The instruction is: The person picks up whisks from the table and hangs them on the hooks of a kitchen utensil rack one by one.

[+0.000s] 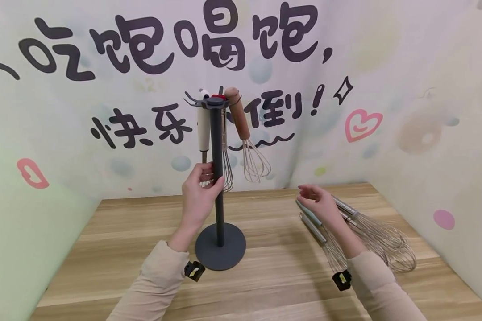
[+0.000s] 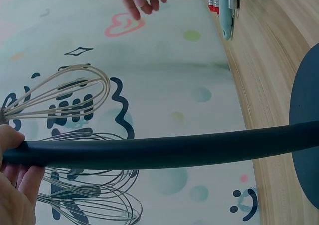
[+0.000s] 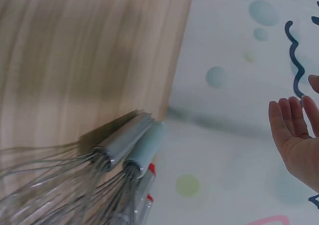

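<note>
My left hand [image 1: 201,196] grips the upright pole of a dark round-based stand [image 1: 220,209], fingers and thumb on either side of it. From the stand's top hooks hang a whisk with a wooden handle [image 1: 238,117], a whisk with a white handle [image 1: 203,131], and a metal-handled whisk [image 1: 228,171] partly hidden by the pole. My right hand [image 1: 323,207] hovers over the right side of the table, holding nothing, its fingers loosely bent. Beneath it lie a light blue-handled whisk [image 3: 147,147] and a silver-handled whisk [image 3: 122,141].
Larger metal whisks [image 1: 385,238] lie in a pile at the right of the wooden table [image 1: 152,249]. A printed cloth backdrop [image 1: 265,156] rises behind the table's back edge.
</note>
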`<state>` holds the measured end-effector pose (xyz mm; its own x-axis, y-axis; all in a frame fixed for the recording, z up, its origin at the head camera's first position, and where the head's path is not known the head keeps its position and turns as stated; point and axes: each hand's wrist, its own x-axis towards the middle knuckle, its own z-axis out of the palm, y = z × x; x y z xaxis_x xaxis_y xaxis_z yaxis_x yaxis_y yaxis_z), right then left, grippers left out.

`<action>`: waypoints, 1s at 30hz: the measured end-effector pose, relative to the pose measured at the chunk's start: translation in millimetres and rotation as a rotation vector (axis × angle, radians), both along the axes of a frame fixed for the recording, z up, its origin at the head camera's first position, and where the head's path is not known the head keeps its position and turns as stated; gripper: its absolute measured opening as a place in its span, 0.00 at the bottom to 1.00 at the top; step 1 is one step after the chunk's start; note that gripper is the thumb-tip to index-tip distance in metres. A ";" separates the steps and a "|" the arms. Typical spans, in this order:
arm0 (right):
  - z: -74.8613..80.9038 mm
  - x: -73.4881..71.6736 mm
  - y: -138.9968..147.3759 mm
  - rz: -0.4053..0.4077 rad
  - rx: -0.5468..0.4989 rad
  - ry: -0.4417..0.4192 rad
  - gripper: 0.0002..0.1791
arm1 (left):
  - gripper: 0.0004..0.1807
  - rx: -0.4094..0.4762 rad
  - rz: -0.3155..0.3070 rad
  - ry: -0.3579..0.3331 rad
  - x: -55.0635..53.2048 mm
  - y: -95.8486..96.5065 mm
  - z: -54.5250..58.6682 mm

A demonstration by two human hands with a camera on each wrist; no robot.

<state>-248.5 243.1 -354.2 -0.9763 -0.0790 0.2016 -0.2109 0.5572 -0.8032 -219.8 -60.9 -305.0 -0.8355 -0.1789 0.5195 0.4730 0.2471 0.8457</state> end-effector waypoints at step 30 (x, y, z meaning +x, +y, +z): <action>-73.6 1.9 28.5 -0.146 0.123 -0.104 0.19 | 0.21 -0.016 -0.019 -0.051 -0.8 -3.0 0.9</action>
<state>-246.6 271.6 -427.8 -0.9942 0.0467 0.0968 -0.0406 0.6705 -0.7408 -220.6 -63.9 -304.1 -0.8640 -0.1551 0.4790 0.4342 0.2519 0.8649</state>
